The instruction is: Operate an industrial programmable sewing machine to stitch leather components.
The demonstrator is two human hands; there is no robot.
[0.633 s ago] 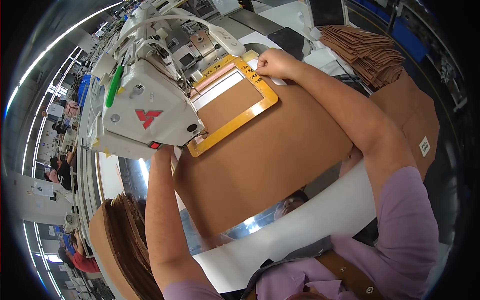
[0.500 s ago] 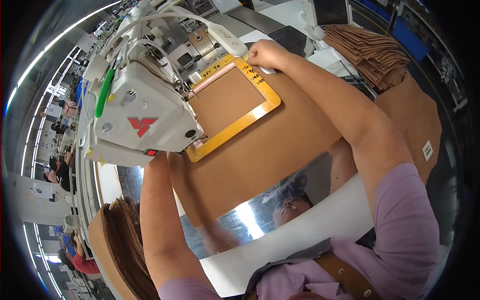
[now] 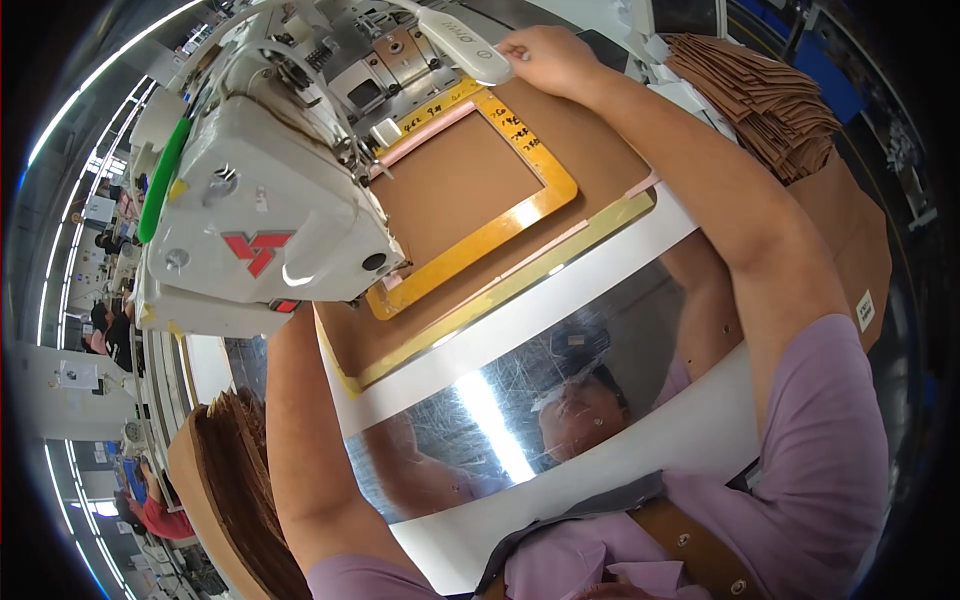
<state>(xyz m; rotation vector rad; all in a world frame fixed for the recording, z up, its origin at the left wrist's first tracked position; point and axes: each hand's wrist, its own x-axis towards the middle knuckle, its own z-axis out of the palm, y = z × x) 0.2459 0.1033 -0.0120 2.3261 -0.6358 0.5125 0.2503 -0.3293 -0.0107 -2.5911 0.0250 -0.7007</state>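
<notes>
A white sewing machine head (image 3: 250,230) with a green handle (image 3: 165,175) fills the left middle. Beside it a yellow rectangular frame (image 3: 540,200) with pink strips lies on a brown sheet (image 3: 455,170). Under these, a larger yellow-edged template (image 3: 500,292) reaches toward me. My right hand (image 3: 548,58) is at the far edge beside the white controller (image 3: 465,45), fingers pinched; what they hold, if anything, is hidden. My left forearm (image 3: 310,420) reaches up to the machine's lower left; that hand is hidden behind the machine head.
A shiny metal plate (image 3: 520,400) lies nearer me. A pile of brown pieces (image 3: 750,90) is at the back right, a large brown piece (image 3: 855,260) below it. Brown layers (image 3: 225,470) stand at lower left. Co-workers (image 3: 160,510) sit at the far left.
The brown sheet has moved away from me, uncovering more metal plate and the yellow-edged template. My right hand has moved up and away; my left forearm has shifted left.
</notes>
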